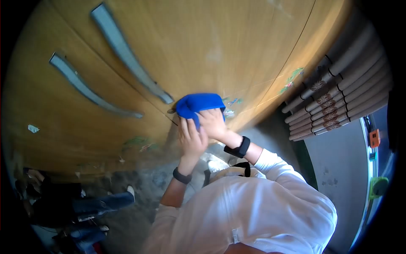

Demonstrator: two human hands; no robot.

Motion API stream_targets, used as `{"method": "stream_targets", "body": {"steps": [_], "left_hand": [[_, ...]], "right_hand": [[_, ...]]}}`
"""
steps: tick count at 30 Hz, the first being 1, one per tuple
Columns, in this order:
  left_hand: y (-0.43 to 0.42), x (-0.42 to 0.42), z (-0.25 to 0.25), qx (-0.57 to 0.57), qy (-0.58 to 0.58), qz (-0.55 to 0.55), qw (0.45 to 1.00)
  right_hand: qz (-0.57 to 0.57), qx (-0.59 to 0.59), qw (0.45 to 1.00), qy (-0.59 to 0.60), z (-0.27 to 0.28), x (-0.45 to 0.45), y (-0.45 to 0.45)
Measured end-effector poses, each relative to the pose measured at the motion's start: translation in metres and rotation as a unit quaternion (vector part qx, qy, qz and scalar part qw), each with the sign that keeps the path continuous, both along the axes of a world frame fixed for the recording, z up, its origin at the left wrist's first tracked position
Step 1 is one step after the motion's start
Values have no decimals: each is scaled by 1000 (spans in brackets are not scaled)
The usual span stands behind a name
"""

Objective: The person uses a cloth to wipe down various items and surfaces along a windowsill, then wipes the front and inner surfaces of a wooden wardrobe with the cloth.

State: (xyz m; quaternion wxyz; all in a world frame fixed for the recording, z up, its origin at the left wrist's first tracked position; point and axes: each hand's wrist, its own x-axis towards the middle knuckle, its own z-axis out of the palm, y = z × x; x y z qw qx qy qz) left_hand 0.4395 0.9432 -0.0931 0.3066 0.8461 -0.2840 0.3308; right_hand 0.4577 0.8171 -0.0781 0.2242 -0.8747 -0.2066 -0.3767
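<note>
A soft blue cloth item (201, 101), perhaps a cap or a folded cloth, is in front of the wooden cabinet doors. My right hand (213, 124) grips its lower right part, with the fingers bent over its edge. Just left of that, my left hand (193, 139) touches the lower side of the blue item, its fingers stretched out and slightly apart. Part of the item is hidden behind both hands.
Two long grey handles (122, 51) (84, 89) are on the wooden cabinet (203, 42). Patterned curtains (330, 101) hang at the right, beside a pale wall (330, 156). Another person in jeans (101, 203) is at the lower left on the grey floor (148, 182).
</note>
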Motion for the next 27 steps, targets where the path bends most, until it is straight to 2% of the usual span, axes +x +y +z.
{"method": "stream_targets", "body": {"steps": [3,6,9,12,15,18,20,24,25,26,27], "left_hand": [[0,4,16,8,-34,-18,999],[-8,15,63,-63,-67,-68,993],[-12,19,105,-71,-110,-78,988],[-12,16,117,-81,-108,-98,986],[-10,9,81,-70,-65,-92,991],[-12,0,34,-61,-6,-105,993],[-15,-4,10,-80,7,-95,992],[-9,-2,21,-96,-78,-88,988],[-4,2,30,-101,-111,-89,985],[1,4,40,-105,-144,-89,980],[6,2,52,-114,-96,-72,986]], "right_hand": [[-17,-29,999,-12,17,1,-8],[1,-16,998,-60,72,8,-11],[-10,-6,995,-95,119,14,-10],[-17,14,989,-147,126,16,-3],[8,15,994,-109,90,11,-5],[12,-16,1000,-15,53,-3,-13],[-3,-25,1000,-2,51,-9,-7],[0,-2,999,-33,80,-14,8],[3,-43,995,-87,85,-8,10],[3,-32,996,-87,94,-6,15],[3,-21,996,-85,111,-7,23]]}}
